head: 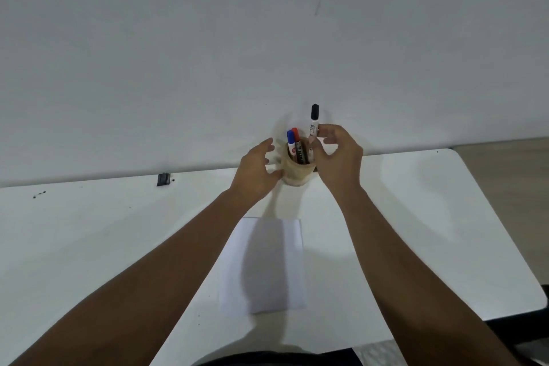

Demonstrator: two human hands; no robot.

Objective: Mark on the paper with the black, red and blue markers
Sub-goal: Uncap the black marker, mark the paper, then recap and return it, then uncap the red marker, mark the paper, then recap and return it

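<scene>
Upright, the black marker [314, 120] is pinched by the right hand [335, 157].
The holder [297, 172] is steadied by the loosely opened left hand [257, 169].

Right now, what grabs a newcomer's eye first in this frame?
The black-capped white marker, lifted upright in the grip of the right hand above the tan cylindrical pen holder. The left hand steadies that holder, where the blue-capped marker and red-capped marker stand. Nearer, a blank white paper sheet lies on the white table.
</scene>
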